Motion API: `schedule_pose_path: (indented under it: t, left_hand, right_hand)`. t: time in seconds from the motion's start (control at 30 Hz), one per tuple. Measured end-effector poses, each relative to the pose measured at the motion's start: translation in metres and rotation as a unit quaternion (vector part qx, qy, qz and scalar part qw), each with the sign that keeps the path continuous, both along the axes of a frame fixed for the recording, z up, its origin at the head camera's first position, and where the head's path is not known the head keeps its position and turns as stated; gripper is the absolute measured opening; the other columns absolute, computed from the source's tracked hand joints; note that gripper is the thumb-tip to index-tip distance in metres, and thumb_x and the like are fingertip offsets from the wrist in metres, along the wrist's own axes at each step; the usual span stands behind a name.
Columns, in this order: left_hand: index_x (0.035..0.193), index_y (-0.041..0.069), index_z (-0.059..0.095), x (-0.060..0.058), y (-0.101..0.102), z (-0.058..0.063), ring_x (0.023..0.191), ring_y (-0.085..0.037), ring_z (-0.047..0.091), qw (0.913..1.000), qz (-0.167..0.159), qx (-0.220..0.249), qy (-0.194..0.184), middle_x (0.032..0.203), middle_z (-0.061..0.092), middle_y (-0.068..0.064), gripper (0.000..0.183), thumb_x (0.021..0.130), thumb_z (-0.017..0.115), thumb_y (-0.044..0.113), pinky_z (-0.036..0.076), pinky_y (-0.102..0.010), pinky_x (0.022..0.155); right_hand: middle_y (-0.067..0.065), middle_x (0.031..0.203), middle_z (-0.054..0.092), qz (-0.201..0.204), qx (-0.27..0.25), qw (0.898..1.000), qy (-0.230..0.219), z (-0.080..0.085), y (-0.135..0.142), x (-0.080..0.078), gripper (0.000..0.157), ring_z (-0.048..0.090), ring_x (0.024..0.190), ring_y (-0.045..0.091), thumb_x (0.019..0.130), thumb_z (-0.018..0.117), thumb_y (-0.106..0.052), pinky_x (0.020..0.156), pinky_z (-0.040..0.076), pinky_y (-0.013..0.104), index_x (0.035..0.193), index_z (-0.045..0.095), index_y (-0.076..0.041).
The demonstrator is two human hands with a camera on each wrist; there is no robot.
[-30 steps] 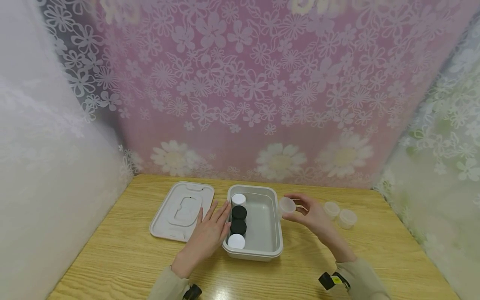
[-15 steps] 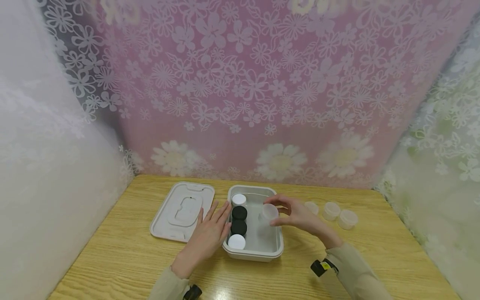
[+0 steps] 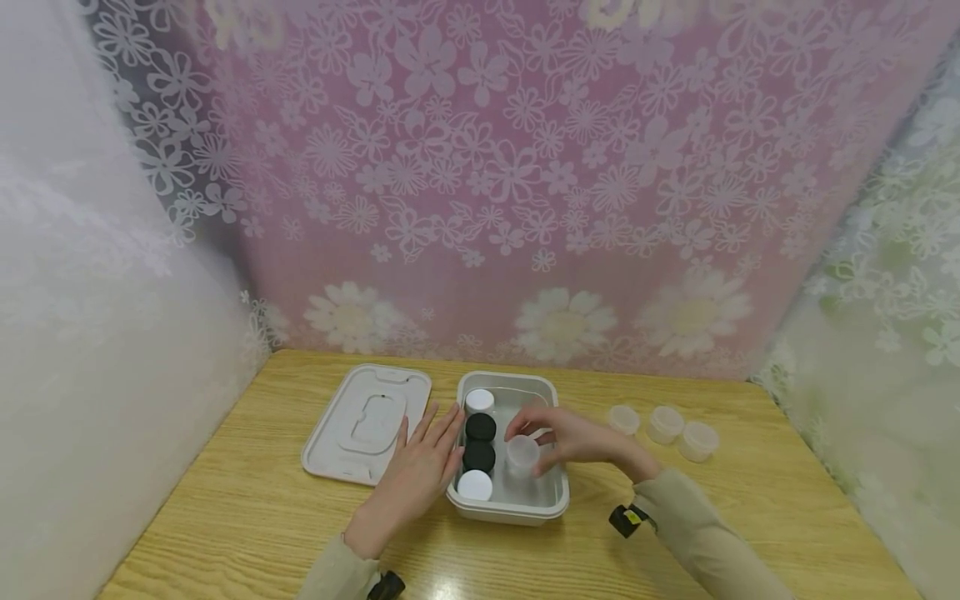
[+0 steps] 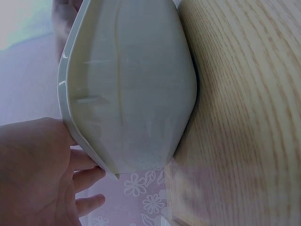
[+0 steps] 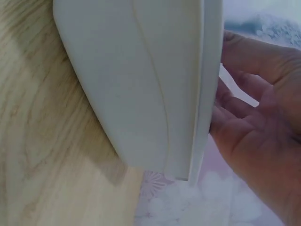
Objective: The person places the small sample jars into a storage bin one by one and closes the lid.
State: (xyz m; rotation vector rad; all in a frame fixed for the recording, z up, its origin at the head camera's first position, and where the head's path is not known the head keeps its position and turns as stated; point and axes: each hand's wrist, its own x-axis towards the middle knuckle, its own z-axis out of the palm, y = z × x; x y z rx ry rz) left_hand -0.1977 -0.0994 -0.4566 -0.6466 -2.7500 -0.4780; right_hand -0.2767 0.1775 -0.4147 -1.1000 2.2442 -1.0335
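Grey tray (image 3: 510, 512), right hand (image 3: 577, 435) arched above, fingers pinching a translucent cup (image 3: 522, 456), left hand (image 3: 417, 464) against the tray, fingers straight

Curtained-off booth, room type unclear: wood-grain desk (image 3: 517, 562), pink floral curtain (image 3: 510, 183) far, whitish sheet (image 3: 112, 317) left, pale flowered sheet (image 3: 892, 308) right.

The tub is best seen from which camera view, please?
The head view, because it looks down into the tub and shows most of its rim. The left wrist view shows only the tub's outside and part of its rim, by the left hand; the right wrist view shows much the same, by the right hand.
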Motion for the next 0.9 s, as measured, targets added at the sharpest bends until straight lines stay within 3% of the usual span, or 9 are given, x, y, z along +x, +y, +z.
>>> schedule_pose_path:
  t: [0.23, 0.5, 0.73, 0.9]
  left_hand:
    - [0.154, 0.007, 0.045, 0.000, 0.000, -0.002, 0.150, -0.038, 0.030, 1.0000, 0.000, 0.001, 0.006, 0.158, 0.043, -0.009, 0.052, 0.107, 0.053, 0.027, 0.024, -0.072, 0.112]
    - [0.155, 0.008, 0.043, 0.000, 0.001, -0.001, 0.151, -0.037, 0.027, 1.0000, 0.000, 0.002, -0.005, 0.160, 0.041, -0.008, 0.052, 0.107, 0.051, 0.029, 0.022, -0.071, 0.114]
    - [0.154, 0.007, 0.044, 0.000, 0.001, 0.001, 0.151, -0.038, 0.027, 1.0000, 0.000, 0.001, -0.005, 0.159, 0.041, -0.010, 0.052, 0.107, 0.050, 0.027, 0.023, -0.070, 0.114]
    - [0.154, 0.007, 0.044, -0.001, 0.000, 0.001, 0.151, -0.037, 0.027, 1.0000, 0.004, 0.000, -0.003, 0.159, 0.042, -0.009, 0.051, 0.108, 0.050, 0.028, 0.024, -0.070, 0.114]
  right_hand:
    - [-0.001, 0.119, 0.063, 0.044, 0.081, 0.993, 0.070, 0.001, -0.014, 0.005, 0.053, 0.062, 0.111, 0.020, 0.074, 0.084, 0.010, 0.086, 0.057, 0.030, 0.118, 0.067, -0.015]
    - [-0.004, 0.105, 0.062, 0.080, 0.143, 0.977, 0.137, -0.004, -0.026, 0.012, 0.052, 0.059, 0.096, 0.010, 0.070, 0.088, 0.007, 0.078, 0.057, 0.024, 0.109, 0.067, -0.020]
    - [-0.007, 0.114, 0.066, 0.096, 0.161, 0.976, 0.115, -0.001, -0.028, 0.016, 0.052, 0.065, 0.099, 0.008, 0.072, 0.088, 0.005, 0.081, 0.057, 0.023, 0.114, 0.066, -0.018]
    - [-0.008, 0.116, 0.067, 0.092, 0.171, 0.977, 0.092, 0.005, -0.027, 0.019, 0.052, 0.067, 0.100, 0.007, 0.073, 0.087, 0.006, 0.086, 0.057, 0.028, 0.115, 0.067, -0.019]
